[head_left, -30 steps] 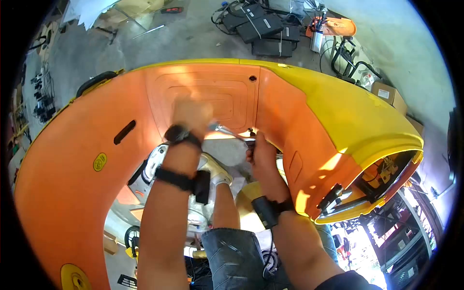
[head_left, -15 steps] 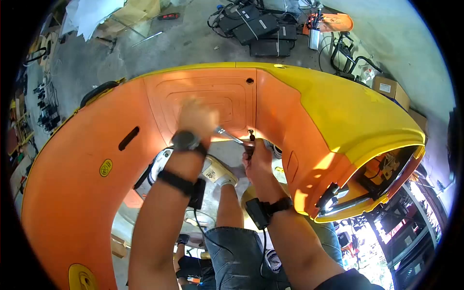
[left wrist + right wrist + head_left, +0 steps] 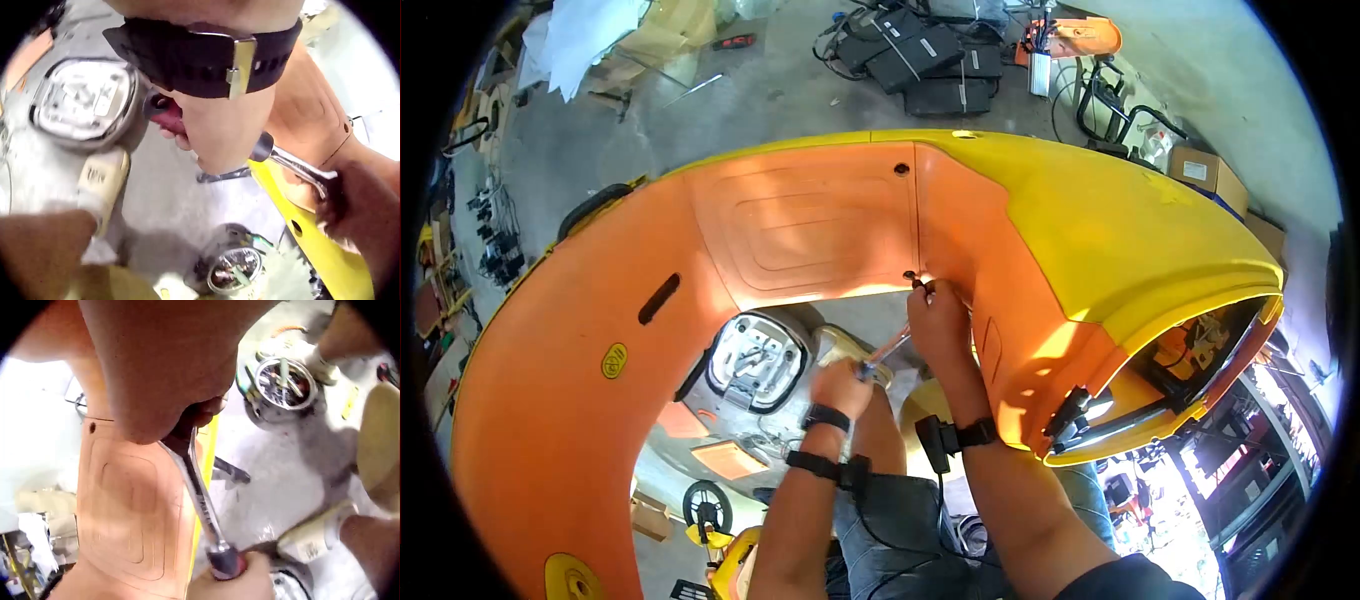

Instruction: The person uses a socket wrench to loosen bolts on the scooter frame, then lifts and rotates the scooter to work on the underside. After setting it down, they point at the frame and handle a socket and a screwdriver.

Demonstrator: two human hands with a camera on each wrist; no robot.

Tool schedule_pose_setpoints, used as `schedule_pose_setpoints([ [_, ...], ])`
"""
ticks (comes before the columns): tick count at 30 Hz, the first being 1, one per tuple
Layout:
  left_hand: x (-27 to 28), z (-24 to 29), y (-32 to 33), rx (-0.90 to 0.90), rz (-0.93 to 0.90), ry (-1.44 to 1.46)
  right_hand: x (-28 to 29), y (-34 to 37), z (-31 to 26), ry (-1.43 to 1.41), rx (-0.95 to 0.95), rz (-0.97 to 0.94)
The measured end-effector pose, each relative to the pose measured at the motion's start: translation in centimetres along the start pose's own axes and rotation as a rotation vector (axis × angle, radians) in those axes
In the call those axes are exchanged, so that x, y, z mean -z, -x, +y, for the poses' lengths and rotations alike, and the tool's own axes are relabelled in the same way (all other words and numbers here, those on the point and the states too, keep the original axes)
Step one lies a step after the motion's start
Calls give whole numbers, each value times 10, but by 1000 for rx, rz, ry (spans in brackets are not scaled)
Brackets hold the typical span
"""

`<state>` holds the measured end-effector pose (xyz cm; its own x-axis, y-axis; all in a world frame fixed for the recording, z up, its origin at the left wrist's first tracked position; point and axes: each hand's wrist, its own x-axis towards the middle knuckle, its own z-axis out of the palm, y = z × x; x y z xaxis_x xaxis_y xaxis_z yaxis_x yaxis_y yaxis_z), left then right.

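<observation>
My left hand (image 3: 843, 388) grips the red and black handle of a ratchet wrench (image 3: 203, 500), low near the knees. The wrench's bright metal shaft slants up to its head. There my right hand (image 3: 940, 322) holds the head end with curled fingers, right at a dark hole in the lower edge of an orange panel (image 3: 810, 225). In the right wrist view the fingers cover the wrench's head. The left wrist view shows the left hand (image 3: 228, 131) wrapped round the handle, apart from the panel.
The orange panel belongs to a large curved body shell with a yellow outer side (image 3: 1140, 240). A round tub of loose hardware (image 3: 284, 384) stands on the floor below. A grey and white oval unit (image 3: 758, 362) sits beside my shoe. Black flat boxes (image 3: 930, 65) lie behind the shell.
My left hand has swung the wrench handle from in front of the orange panel down towards my knees. The right hand stays at the wrench's head by the hole.
</observation>
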<state>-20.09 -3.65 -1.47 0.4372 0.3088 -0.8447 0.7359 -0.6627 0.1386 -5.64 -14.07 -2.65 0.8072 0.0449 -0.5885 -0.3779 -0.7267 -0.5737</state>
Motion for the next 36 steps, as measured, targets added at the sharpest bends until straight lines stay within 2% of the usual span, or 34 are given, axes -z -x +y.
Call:
schedule_pose_setpoints([
  [1, 19, -10, -12, 20, 53, -106, -4, 7, 11, -12, -114, 9],
  [2, 54, -21, -31, -107, 62, -173, -7, 9, 16, -11, -114, 8],
  [3, 84, -24, -52, -313, 186, -315, -12, 12, 20, -205, -292, -89],
  [4, 128, 2, -61, -305, 149, -461, -17, 17, 21, -395, -470, -193],
  [5, 151, 11, -78, -476, 229, -557, -14, 21, -7, -735, -657, -160],
  [6, 170, 23, -97, -792, 381, -583, -21, 17, -10, -731, -645, -165],
  [7, 186, 48, -115, -1002, 517, -726, -26, 15, -9, -1085, -786, -80],
  [8, 176, 63, -125, -995, 510, -715, -30, 18, -6, -1435, -933, 18],
  [10, 144, 93, -149, -855, 481, -879, -20, 12, -3, -1538, -908, -33],
  [12, 123, 112, -163, -724, 460, -1042, -10, 9, 5, -1420, -880, -162],
  [13, 184, 86, -85, -862, 455, -756, -5, 12, 5, -1418, -892, -148],
  [14, 177, 52, -79, -752, 394, -576, -2, 10, -4, -1037, -817, -170],
  [15, 163, 24, -70, -542, 306, -517, -1, 4, -12, -668, -714, -193],
  [16, 111, -31, -73, -308, 50, -170, -5, 1, -15, -680, -710, -195],
  [18, 50, -32, -19, -72, -47, 88, -10, 2, -18, 289, -203, -99],
  [19, 17, -26, -2, -54, -3, 115, -4, 3, -27, 329, -196, -77],
  [20, -3, -21, 2, -41, 41, 141, 0, 1, -27, 322, -201, -65],
  [22, 11, -22, -10, -40, 72, 36, 10, 3, -18, 1, -142, -72],
  [23, 25, -25, -14, -23, 102, -63, -2, 6, 7, -237, -260, -106],
  [24, 69, -21, -28, -135, 143, -169, -9, 10, 13, -236, -261, -105],
  [25, 108, -18, -51, -280, 116, -227, -18, 11, 15, -454, -426, -118],
  [26, 134, -9, -81, -343, 117, -517, -27, 16, 14, -669, -599, -134],
  [27, 168, 15, -94, -536, 86, -553, -23, 19, -21, -902, -810, -10],
  [28, 187, 37, -117, -707, 88, -651, -29, 19, -18, -1068, -882, 1],
  [30, 207, 121, -110, -722, 163, -1135, -37, 16, -17, -1470, -966, 136],
  [32, 203, 128, -106, -687, 171, -1121, -24, 12, -19, -1512, -979, 54],
  [33, 203, 129, -104, -657, 179, -1107, -16, 9, -18, -1352, -998, 11],
  [34, 198, 101, -99, -602, 197, -860, -7, 7, -24, -1190, -1020, -30],
  [35, 192, 60, -91, -619, 182, -685, -8, 4, -20, -1190, -1026, -26],
  [36, 171, 27, -84, -498, 199, -534, -12, -4, -14, -744, -876, -141],
])
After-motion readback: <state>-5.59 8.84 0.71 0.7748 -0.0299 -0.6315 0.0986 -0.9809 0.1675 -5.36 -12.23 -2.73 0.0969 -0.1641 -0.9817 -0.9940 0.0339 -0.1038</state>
